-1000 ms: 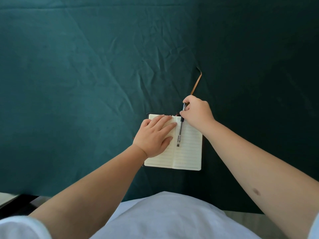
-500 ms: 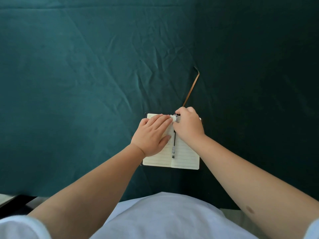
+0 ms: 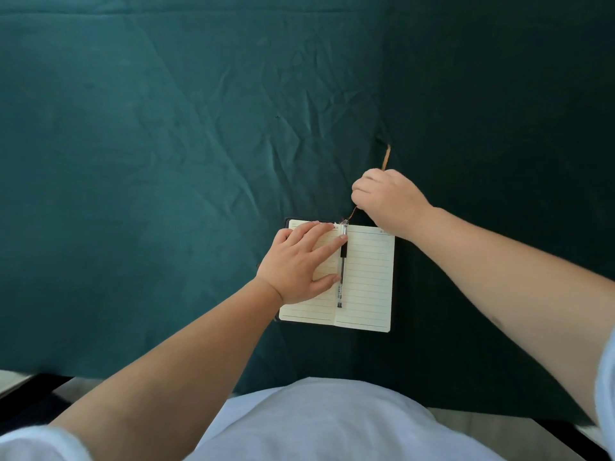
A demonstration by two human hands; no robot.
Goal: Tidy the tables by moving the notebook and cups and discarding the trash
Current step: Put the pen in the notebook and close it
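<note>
A small lined notebook (image 3: 366, 281) lies open on the dark green tablecloth (image 3: 166, 161). A black pen (image 3: 341, 267) rests along its centre fold, tip toward me. My left hand (image 3: 299, 264) lies flat on the left page, fingers spread and touching the pen. My right hand (image 3: 387, 197) is just beyond the notebook's top edge, fingers closed on the brown ribbon bookmark (image 3: 386, 158), which runs from the spine up past the hand. No cups or trash are in view.
The cloth is wrinkled and covers the whole table; its right part is in shadow. The table's near edge runs close to my body, with floor and a dark frame (image 3: 40, 394) at lower left.
My right hand let go of the pen, which now lies in the fold, and moved up past the notebook's top edge onto the ribbon. The left hand stayed on the left page.
</note>
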